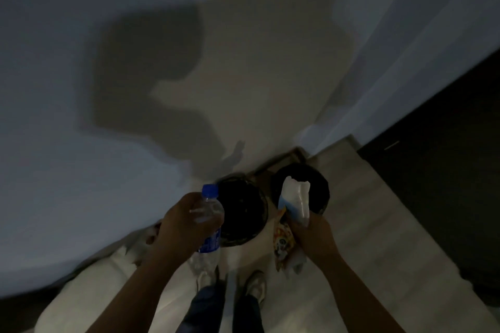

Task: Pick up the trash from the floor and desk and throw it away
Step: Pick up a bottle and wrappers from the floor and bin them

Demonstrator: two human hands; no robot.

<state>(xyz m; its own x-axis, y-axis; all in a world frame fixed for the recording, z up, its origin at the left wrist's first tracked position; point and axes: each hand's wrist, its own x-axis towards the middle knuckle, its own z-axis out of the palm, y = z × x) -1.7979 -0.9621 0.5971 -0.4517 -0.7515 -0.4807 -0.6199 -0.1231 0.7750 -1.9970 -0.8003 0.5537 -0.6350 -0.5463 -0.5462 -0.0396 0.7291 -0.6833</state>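
Bare forearms (130,292); dark blue trousers (208,303); pale sneakers (255,286).

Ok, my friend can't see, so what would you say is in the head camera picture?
A person stands over two black bins, the left grip holding a blue-capped plastic bottle, the right grip holding a white packet and a colourful wrapper.

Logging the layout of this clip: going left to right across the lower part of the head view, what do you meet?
In order: left hand → plastic bottle → black bin → snack wrapper → right hand. The white packet and second bin overlap these, so I left them out.
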